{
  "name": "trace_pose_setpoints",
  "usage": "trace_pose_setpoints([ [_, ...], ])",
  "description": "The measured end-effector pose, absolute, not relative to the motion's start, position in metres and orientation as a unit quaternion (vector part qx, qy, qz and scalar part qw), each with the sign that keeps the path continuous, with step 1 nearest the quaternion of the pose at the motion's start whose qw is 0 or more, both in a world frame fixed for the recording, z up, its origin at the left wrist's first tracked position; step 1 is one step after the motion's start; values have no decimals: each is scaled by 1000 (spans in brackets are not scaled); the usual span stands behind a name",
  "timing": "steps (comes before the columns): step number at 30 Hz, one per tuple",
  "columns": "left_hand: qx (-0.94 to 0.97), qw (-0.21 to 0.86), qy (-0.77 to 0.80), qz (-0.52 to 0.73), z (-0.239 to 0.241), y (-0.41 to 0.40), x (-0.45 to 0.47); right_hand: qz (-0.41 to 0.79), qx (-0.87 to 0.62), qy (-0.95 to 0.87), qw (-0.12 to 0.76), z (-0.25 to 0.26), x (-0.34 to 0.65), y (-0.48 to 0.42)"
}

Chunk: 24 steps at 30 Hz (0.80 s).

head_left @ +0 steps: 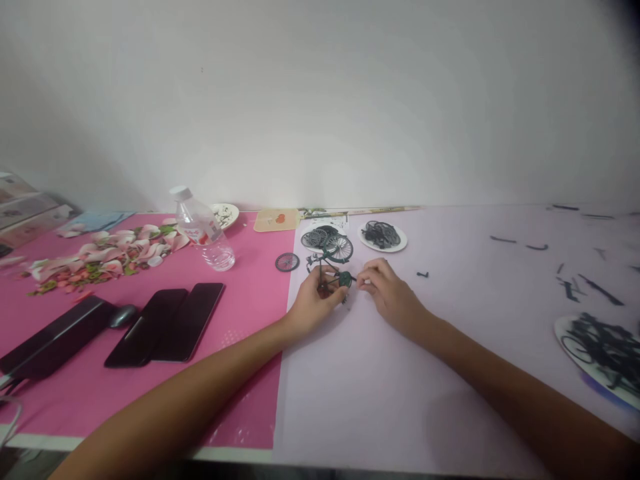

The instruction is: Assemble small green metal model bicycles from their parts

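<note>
Steadying a dark green miniature bicycle with thin-spoked wheels above the pale lilac part of the tabletop, you have your left hand curled around its body. Your right hand is narrowed to a pinch on a slim dark piece beside the bicycle; whether the two are joined, you cannot tell. A loose black spoked wheel lies left of the bicycle, and a round white plate of black parts sits beyond your right hand.

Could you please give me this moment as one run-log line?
left hand: holding model bicycle | right hand: at bicycle's right side, grip unclear | nearby: loose wheel on pink surface, plate of black parts beyond hands
</note>
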<state>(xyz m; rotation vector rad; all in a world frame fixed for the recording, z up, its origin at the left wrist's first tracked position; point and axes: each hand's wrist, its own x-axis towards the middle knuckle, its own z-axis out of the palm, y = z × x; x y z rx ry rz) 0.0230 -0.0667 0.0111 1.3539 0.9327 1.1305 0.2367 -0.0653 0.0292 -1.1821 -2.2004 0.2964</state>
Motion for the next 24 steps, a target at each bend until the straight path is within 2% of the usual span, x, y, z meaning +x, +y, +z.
trace_pose_setpoints([
  [3,578,551,381,466,12,-67,23,95,-413,-816,393,30,231,-69],
  [5,585,560,366,458,11,-67,22,92,-386,-820,413,29,229,-71],
  [24,597,586,334,435,11,-67,22,108,-397,-820,398,26,225,-71],
])
